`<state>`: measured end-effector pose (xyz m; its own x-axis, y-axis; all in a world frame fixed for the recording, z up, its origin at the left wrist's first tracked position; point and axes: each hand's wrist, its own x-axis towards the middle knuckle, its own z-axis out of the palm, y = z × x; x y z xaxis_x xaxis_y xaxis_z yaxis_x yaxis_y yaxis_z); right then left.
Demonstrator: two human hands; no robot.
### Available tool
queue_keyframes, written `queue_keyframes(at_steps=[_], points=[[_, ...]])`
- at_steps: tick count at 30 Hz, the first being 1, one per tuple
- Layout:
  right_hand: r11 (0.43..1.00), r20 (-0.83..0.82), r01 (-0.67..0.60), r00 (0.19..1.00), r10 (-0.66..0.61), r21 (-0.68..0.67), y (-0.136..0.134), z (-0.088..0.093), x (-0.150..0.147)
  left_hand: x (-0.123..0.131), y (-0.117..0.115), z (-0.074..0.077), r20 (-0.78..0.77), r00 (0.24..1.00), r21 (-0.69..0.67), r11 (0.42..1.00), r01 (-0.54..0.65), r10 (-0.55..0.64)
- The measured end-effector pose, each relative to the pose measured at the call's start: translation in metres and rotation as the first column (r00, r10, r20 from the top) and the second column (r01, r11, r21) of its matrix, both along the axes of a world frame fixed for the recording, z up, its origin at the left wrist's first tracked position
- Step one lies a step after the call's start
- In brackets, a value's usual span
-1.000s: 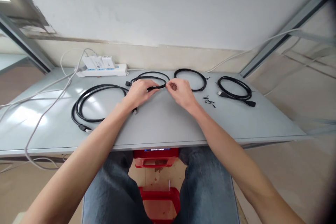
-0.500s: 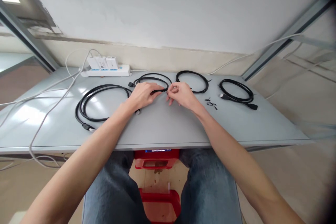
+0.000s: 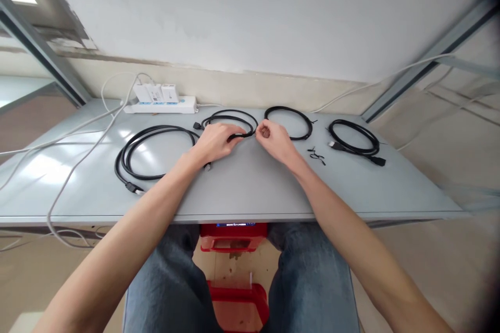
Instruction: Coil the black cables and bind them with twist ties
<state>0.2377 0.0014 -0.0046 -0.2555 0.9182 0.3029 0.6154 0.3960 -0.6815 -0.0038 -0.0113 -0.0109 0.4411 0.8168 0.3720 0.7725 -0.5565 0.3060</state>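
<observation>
A coiled black cable [image 3: 230, 111] lies on the grey table in front of me, its plug at the left of the loop. My left hand [image 3: 219, 141] grips the near side of this coil between thumb and fingers. Close beside it, my right hand [image 3: 274, 139] is closed in a pinch at the coil's right edge, on what looks like the end of a thin black twist tie [image 3: 254, 132]; the fingers mostly hide it. Several loose black twist ties [image 3: 316, 156] lie to the right of that hand.
A larger black cable coil [image 3: 127, 158] lies at left, partly under my forearm. Two more coils, one behind my right hand [image 3: 291, 109] and one at right [image 3: 353, 138], rest on the table [image 3: 250, 192]. A white power strip [image 3: 164, 107] with chargers and trailing white cords stands at back left.
My right hand has shifted slightly right, away from the left, and its fingers have curled in tighter. The left hand keeps its grip on the coil. The view has moved slightly.
</observation>
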Motion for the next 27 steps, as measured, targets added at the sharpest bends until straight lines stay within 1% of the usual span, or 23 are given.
queue_keyframes(at_steps=[4, 5, 7, 11, 13, 15, 17, 18, 20, 21, 23, 25, 26, 27], points=[[0.987, 0.099, -0.118, 0.989, 0.108, 0.105, -0.002, -0.006, -0.002, 0.001, 0.0, 0.001, -0.015, 1.0, -0.008, 1.0, -0.016, 0.016], [0.982, 0.13, -0.139, 0.984, 0.122, 0.129, -0.002, -0.007, -0.002, 0.001, 0.0, 0.001, -0.016, 1.0, -0.011, 1.0, -0.015, 0.015], [0.975, 0.187, -0.144, 0.976, 0.111, 0.172, 0.0, -0.009, -0.001, 0.001, 0.0, 0.002, -0.017, 1.0, -0.013, 1.0, -0.009, 0.008], [0.964, 0.327, -0.097, 0.945, 0.012, 0.247, 0.003, -0.011, 0.0, 0.001, -0.001, 0.002, -0.023, 1.0, -0.002, 1.0, -0.001, 0.001], [0.956, 0.44, -0.072, 0.896, -0.063, 0.285, 0.003, -0.011, -0.002, 0.002, -0.001, 0.002, -0.037, 0.999, -0.002, 1.0, -0.002, 0.002], [0.952, 0.543, -0.041, 0.828, -0.138, 0.304, 0.001, -0.012, -0.008, 0.003, 0.0, 0.001, -0.059, 0.998, -0.003, 1.0, 0.005, -0.005], [0.953, 0.598, -0.003, 0.779, -0.188, 0.304, -0.003, -0.012, -0.013, 0.005, 0.0, 0.0, -0.081, 0.997, 0.003, 1.0, 0.019, -0.019], [0.953, 0.603, 0.02, 0.771, -0.207, 0.302, -0.004, -0.011, -0.015, 0.005, 0.0, 0.0, -0.091, 0.996, 0.008, 1.0, 0.026, -0.025], [0.955, 0.572, 0.058, 0.789, -0.222, 0.29, -0.006, -0.01, -0.017, 0.006, 0.0, -0.001, -0.104, 0.994, 0.022, 0.999, 0.036, -0.034], [0.96, 0.537, 0.072, 0.816, -0.213, 0.271, -0.007, -0.009, -0.016, 0.006, 0.0, -0.001, -0.109, 0.993, 0.027, 0.999, 0.04, -0.037], [0.981, 0.396, 0.078, 0.907, -0.145, 0.179, -0.007, -0.005, -0.013, 0.005, 0.0, 0.0, -0.105, 0.994, 0.032, 0.999, 0.044, -0.041], [0.999, 0.139, 0.052, 0.989, -0.052, 0.003, -0.007, 0.0, -0.01, 0.004, 0.0, 0.001, -0.078, 0.996, 0.045, 0.998, 0.045, -0.042], [0.994, -0.018, 0.025, 0.999, -0.027, -0.103, -0.008, 0.004, -0.01, 0.003, -0.001, 0.002, -0.059, 0.997, 0.057, 0.997, 0.045, -0.042], [0.979, -0.172, -0.01, 0.985, -0.026, -0.205, -0.009, 0.007, -0.011, 0.003, -0.001, 0.003, -0.039, 0.998, 0.071, 0.997, 0.043, -0.04]])
